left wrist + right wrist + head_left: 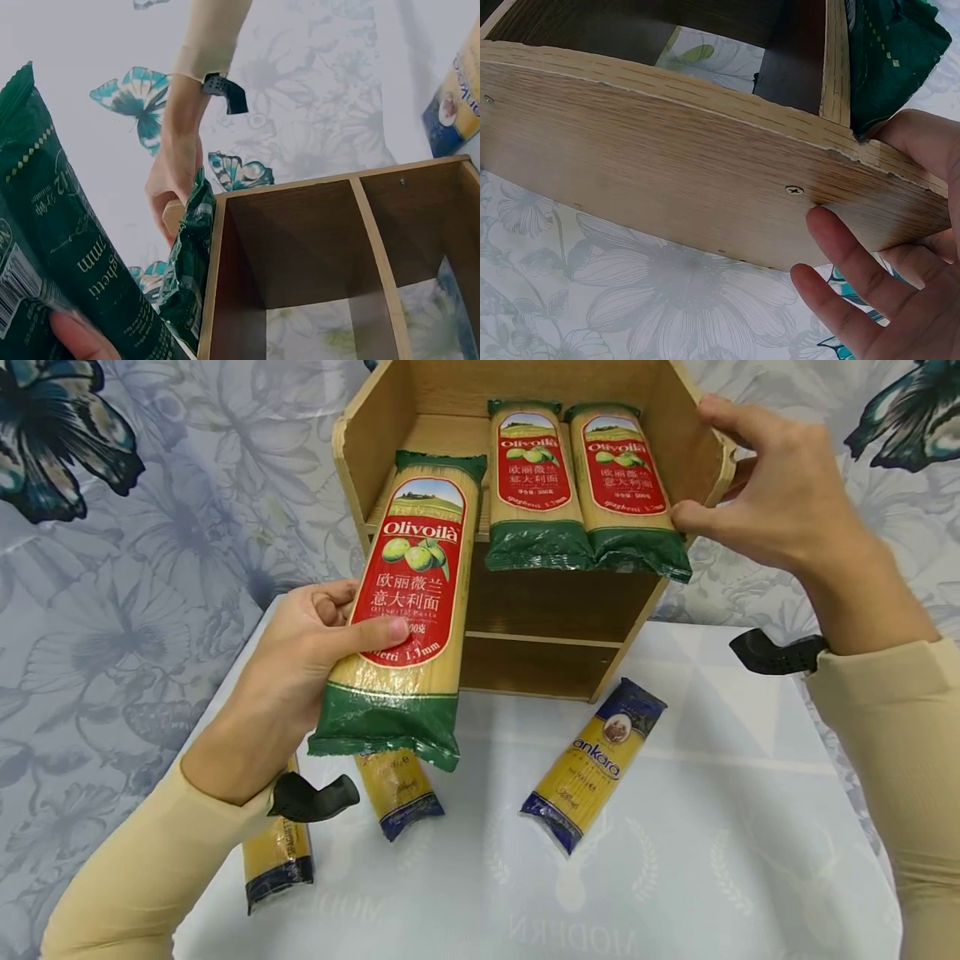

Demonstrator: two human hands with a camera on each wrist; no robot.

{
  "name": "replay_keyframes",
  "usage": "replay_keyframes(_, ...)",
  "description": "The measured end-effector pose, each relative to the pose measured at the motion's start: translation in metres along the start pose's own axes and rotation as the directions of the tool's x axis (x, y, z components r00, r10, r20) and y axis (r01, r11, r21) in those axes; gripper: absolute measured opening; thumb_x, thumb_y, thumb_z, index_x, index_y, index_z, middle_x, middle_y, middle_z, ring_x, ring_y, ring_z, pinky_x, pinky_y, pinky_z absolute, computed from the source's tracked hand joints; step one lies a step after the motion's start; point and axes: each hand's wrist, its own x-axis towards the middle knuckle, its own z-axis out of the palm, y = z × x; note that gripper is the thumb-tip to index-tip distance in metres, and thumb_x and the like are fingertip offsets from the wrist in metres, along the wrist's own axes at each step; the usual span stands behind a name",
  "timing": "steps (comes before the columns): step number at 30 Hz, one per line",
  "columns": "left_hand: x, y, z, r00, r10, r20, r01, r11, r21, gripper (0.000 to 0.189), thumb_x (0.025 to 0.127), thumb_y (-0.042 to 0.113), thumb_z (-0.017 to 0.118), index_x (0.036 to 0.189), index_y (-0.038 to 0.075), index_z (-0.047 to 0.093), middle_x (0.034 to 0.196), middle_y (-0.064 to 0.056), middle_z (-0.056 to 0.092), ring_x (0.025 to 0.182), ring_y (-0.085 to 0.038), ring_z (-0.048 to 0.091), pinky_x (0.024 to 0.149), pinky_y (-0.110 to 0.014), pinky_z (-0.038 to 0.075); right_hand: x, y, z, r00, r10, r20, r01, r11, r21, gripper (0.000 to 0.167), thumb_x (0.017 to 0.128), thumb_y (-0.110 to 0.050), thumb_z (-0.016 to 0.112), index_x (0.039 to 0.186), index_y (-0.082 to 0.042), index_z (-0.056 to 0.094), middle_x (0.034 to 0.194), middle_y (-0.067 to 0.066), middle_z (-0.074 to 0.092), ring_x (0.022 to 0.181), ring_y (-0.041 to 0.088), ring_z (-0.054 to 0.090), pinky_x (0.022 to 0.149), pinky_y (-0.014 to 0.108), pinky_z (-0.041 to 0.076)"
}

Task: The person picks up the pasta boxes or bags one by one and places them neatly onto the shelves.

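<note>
My left hand (281,664) grips a pack of Olivoilà spaghetti (420,681) near its lower end, thumb across the front label. The pack is tilted, in front of the left part of the wooden shelf unit (377,422). In the left wrist view its green back with a barcode (19,277) faces the camera. Two more Olivoilà packs, a middle one (534,468) and a right one (622,468), lie side by side on the top shelf, lower ends jutting over its front edge. My right hand (798,497) holds the unit's right side panel (645,142), thumb at the front edge beside the right pack.
On the white table (690,860) lie yellow-and-blue pasta packs: one at right (592,768), one in the middle (401,793) partly hidden by the held pack, one at left (277,852) behind the left wrist. Patterned cloth with butterflies (67,435) backs the scene. Lower compartments (300,247) open below the top shelf.
</note>
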Motion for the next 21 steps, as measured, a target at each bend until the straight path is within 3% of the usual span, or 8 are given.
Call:
replay_keyframes(9,0.031,0.013,0.006,0.994,-0.094,-0.057,0.091,0.994,-0.058,0.051,0.088,0.012,0.081,0.131,-0.001,0.056,0.113,-0.015,0.072,0.091,-0.028,0.075,0.077,-0.037,0.061,0.0,-0.001,-0.001,1.0,0.022,0.022,-0.022,1.0,-0.005,0.088,0.085,-0.015,0.082,0.159,-0.031,0.036,0.154,-0.004,0.047,0.109,0.03,0.059,0.092,0.013,0.049)
replay_keyframes(21,0.062,0.018,-0.004,0.992,-0.066,-0.109,0.061,0.997,-0.051,0.039,0.086,0.011,0.083,0.119,-0.003,0.066,0.104,-0.015,0.074,0.084,-0.027,0.076,0.071,-0.035,0.062,0.001,0.0,-0.001,0.999,0.031,0.019,-0.03,0.999,-0.017,0.088,0.085,-0.016,0.083,0.158,-0.033,0.036,0.154,-0.005,0.046,0.11,0.04,0.065,0.092,0.014,0.049)
